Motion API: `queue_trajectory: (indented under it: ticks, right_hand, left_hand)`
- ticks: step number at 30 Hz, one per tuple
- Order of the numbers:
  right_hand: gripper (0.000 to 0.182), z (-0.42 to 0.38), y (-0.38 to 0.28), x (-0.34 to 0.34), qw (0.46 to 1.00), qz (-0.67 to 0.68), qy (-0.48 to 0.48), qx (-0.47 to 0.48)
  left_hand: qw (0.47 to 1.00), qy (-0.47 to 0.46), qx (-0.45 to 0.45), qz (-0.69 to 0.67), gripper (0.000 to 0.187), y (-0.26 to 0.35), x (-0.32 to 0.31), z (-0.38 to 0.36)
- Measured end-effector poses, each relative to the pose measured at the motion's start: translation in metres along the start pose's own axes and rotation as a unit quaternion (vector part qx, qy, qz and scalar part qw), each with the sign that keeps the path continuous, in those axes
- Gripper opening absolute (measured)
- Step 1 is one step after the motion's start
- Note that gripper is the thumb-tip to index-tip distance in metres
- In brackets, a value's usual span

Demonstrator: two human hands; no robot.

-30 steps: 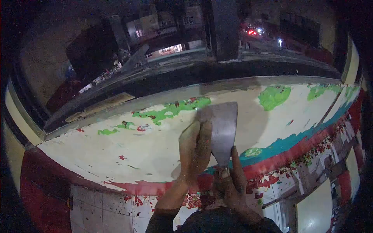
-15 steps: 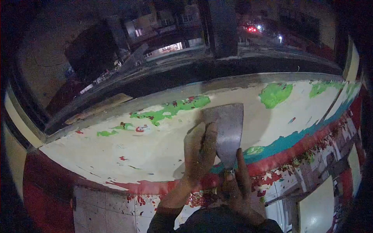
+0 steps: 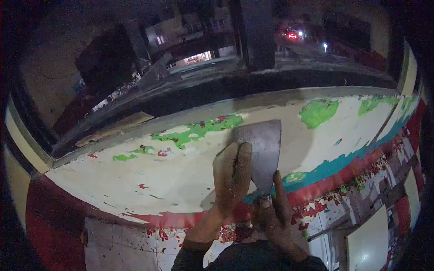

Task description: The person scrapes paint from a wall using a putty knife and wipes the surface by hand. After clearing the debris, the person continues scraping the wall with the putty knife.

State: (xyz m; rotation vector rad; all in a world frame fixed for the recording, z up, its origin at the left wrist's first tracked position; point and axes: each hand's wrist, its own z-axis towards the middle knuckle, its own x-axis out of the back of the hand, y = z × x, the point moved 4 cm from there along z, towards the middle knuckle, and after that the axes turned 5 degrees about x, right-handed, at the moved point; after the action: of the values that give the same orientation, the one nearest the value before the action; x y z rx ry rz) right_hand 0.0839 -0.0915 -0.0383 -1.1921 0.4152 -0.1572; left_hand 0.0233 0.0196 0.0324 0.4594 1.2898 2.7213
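Note:
A wide metal scraper [image 3: 264, 151] points away from me over the window sill [image 3: 181, 176], which is white with green, red and teal paint patches. My right hand [image 3: 273, 214] is wrapped round the scraper's handle, with one finger stretched along the blade's right side. At the blade's left edge is my left hand [image 3: 231, 174], its fingers pressed together against the metal. The blade's broad front edge faces the window. Most of the handle is hidden by my right hand.
Beyond the sill stands a dark window frame [image 3: 262, 81], with a thin flat strip [image 3: 122, 126] lying along its left part. Red and green paint flakes [image 3: 312, 210] lie on the floor below the sill. A pale panel [image 3: 368, 239] is at the lower right.
Both hands and the scraper sit almost where they were, shifted very slightly left in view. The grip is the same.

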Motion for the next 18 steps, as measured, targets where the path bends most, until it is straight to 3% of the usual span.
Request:
queue_trajectory:
  ticks: [4, 9, 12, 13, 14, 18]
  right_hand:
    - [0.059, -0.002, -0.002, 0.0, 1.0, -0.008, 0.004, -0.018]
    - [0.059, 0.004, 0.0, -0.002, 1.0, -0.01, 0.01, 0.01]
    - [0.058, 0.003, -0.003, -0.004, 1.0, 0.005, 0.022, 0.009]
    - [0.057, 0.0, 0.005, 0.0, 1.0, -0.006, 0.016, 0.023]
    - [0.057, 0.0, 0.009, 0.003, 0.999, -0.017, 0.01, 0.037]
    - [0.056, -0.001, -0.012, -0.002, 1.0, -0.02, 0.008, -0.021]
  left_hand:
    - [0.997, -0.005, 0.072, -0.032, 0.024, 0.0, -0.001, 0.0]
    - [0.997, 0.015, 0.063, -0.047, 0.025, 0.003, -0.001, 0.008]
    - [1.0, 0.01, 0.022, 0.018, 0.027, 0.001, -0.001, 0.004]
    - [0.997, -0.007, 0.066, -0.045, 0.026, -0.003, -0.002, 0.0]
    - [0.998, 0.0, 0.054, -0.039, 0.025, 0.0, 0.0, 0.004]
    - [0.999, 0.004, 0.045, -0.027, 0.02, 0.0, -0.001, 0.003]
